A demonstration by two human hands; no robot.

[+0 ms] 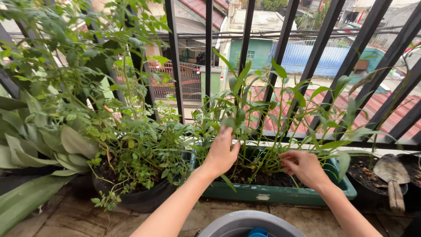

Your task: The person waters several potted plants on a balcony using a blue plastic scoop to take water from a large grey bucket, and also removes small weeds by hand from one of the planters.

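1. Reaching into the long-leaved plants at the centre of the frame, we had our left hand closed around a thin stem, and our right hand pinched shut on another stem low down, just above the soil.
2. These plants had slender stalks and narrow pointed leaves, smooth and bright green, rooted in dark crumbly earth.
3. They stood in a rectangular green planter, its plastic wall scuffed, lower centre.
4. Black railing bars closed off the top of the frame; a round black pot of bushy herbs pressed close at the left.
5. A worn trowel lay in another pot at the right edge, and a grey bucket rim sat at the bottom.
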